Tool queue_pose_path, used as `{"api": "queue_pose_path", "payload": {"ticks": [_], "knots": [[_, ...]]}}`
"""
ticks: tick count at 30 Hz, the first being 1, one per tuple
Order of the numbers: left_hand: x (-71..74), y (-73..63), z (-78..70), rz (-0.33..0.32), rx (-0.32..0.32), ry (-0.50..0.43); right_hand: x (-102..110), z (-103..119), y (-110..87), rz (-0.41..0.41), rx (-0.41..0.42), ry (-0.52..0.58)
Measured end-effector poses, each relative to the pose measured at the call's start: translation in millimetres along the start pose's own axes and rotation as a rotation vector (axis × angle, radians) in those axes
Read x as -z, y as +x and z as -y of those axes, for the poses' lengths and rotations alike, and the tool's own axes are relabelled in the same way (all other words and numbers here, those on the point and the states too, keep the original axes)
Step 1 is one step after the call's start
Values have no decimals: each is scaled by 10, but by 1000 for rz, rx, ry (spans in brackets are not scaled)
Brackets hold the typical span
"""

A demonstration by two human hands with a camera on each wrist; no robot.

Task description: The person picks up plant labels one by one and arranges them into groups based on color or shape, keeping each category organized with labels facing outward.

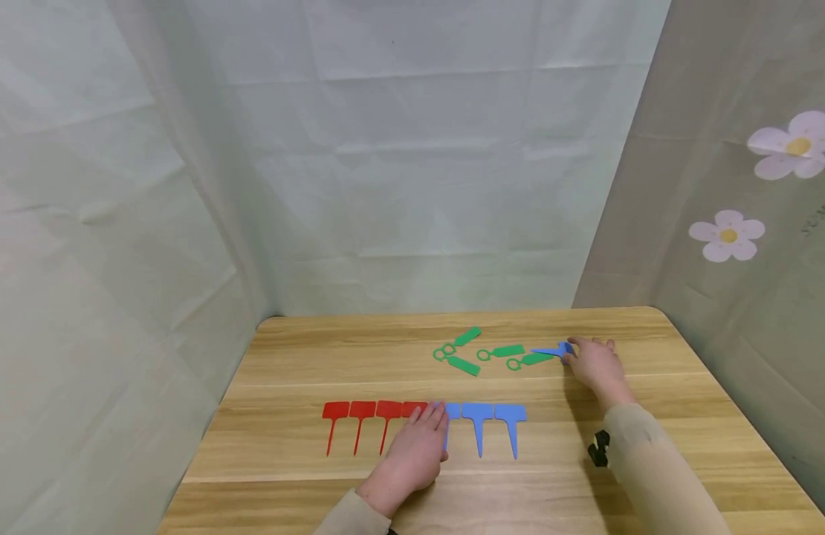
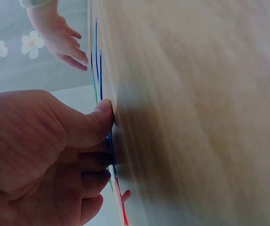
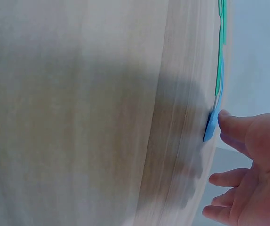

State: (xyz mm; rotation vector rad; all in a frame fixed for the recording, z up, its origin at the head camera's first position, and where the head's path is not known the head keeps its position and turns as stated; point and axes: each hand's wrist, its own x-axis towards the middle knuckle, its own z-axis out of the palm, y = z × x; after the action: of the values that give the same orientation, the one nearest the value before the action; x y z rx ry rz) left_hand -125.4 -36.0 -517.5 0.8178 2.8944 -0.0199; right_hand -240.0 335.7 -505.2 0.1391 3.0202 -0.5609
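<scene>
My left hand (image 1: 418,449) rests on a row of T-shaped plant labels, its fingers laid over the place where a red plant label (image 1: 415,408) meets a blue plant label (image 1: 453,411). Further red plant labels (image 1: 362,409) lie to its left, and two more blue ones (image 1: 478,411) to its right, stems toward me. At the back right, my right hand (image 1: 594,365) pinches the wide head of another blue plant label (image 3: 211,126) between thumb and forefinger. That label's stem points left, over the end of a green ring tag (image 1: 536,358).
Several green ring tags (image 1: 508,351) lie loosely toward the back of the wooden table (image 1: 285,446). Pale cloth walls (image 1: 412,186) surround the table at the back and both sides. A black clip-like piece (image 1: 598,449) sits at the right wrist.
</scene>
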Motion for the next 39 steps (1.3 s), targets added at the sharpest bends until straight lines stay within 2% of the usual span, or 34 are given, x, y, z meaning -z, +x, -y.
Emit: {"api": "queue_pose_path", "payload": {"ticks": [10, 24, 32, 39], "knots": [[-2, -10, 3, -12, -6, 8, 30, 22, 17, 52, -64, -10], [-13, 7, 6, -3, -4, -3, -46, 76, 50, 20, -125, -42], [9, -8, -5, 5, 1, -6, -6, 141, 48, 39, -159, -48], [31, -4, -13, 10, 16, -19, 18, 118, 70, 33, -155, -74]]}}
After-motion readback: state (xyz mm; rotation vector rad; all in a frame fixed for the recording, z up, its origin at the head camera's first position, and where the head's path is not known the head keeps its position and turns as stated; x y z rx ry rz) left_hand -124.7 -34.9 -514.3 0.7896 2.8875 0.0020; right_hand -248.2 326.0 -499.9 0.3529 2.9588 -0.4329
